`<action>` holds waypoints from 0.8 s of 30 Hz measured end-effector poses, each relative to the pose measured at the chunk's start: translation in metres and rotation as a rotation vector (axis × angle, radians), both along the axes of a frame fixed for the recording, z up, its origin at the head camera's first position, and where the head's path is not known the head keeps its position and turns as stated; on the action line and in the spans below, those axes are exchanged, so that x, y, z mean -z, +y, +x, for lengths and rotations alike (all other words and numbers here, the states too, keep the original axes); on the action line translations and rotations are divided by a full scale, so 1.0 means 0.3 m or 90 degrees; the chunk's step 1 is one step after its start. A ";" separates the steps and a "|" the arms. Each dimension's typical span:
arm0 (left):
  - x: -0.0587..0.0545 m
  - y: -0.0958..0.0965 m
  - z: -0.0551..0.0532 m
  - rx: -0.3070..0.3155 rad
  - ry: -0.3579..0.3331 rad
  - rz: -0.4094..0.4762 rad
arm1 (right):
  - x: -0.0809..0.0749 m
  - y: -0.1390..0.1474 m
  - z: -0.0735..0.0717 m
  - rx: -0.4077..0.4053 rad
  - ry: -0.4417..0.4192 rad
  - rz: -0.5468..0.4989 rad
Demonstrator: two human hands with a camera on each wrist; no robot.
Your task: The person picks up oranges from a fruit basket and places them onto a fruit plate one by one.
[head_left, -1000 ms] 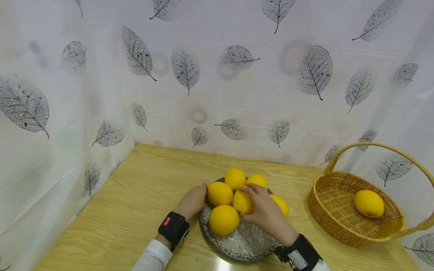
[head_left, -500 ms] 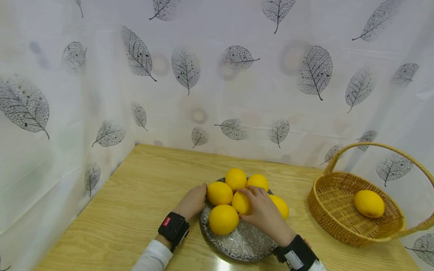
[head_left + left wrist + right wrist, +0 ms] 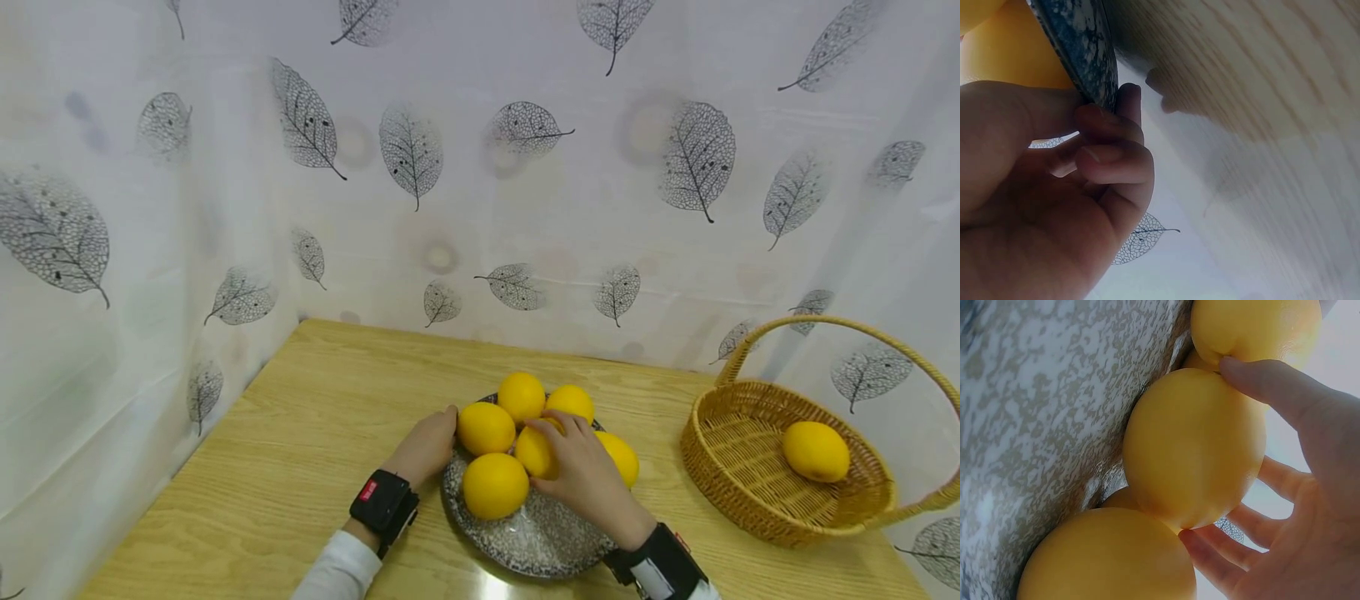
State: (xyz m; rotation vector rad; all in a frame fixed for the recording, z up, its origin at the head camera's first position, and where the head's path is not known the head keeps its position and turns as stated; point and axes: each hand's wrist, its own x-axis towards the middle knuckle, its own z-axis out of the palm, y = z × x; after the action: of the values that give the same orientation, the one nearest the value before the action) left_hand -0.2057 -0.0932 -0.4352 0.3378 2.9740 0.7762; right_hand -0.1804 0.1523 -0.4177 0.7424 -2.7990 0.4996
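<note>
A speckled grey plate (image 3: 551, 537) on the table bears several yellow lemons. My left hand (image 3: 423, 446) is at its left edge; in the left wrist view, thumb and fingers pinch the plate's rim (image 3: 1088, 50). My right hand (image 3: 588, 475) holds the middle lemon (image 3: 534, 454), which is still among the others. The right wrist view has this lemon (image 3: 1194, 450) between my thumb and fingers, low over the plate, with neighbouring lemons (image 3: 1107, 562) close against it. Beyond my right hand, another lemon (image 3: 621, 458) is partly covered by it.
A wicker basket (image 3: 712, 479) with a tall arched handle (image 3: 847, 321) stands right of the plate, one lemon (image 3: 816, 452) inside. The wooden table (image 3: 322, 400) meets a pale leaf-printed curtain (image 3: 465, 208) at the back and left.
Almost nothing differs. My right hand and the lemon in its fingers have shifted very slightly; my left hand keeps its place at the plate's rim.
</note>
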 end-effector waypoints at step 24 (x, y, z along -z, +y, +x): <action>0.000 0.001 -0.001 0.000 -0.006 -0.003 | -0.014 0.012 0.009 0.006 -0.017 -0.003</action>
State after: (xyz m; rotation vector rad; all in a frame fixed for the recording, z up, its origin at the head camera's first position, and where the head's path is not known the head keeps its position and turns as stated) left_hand -0.2059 -0.0929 -0.4351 0.3328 2.9663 0.7695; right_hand -0.1776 0.1558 -0.4136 0.7264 -2.8241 0.5182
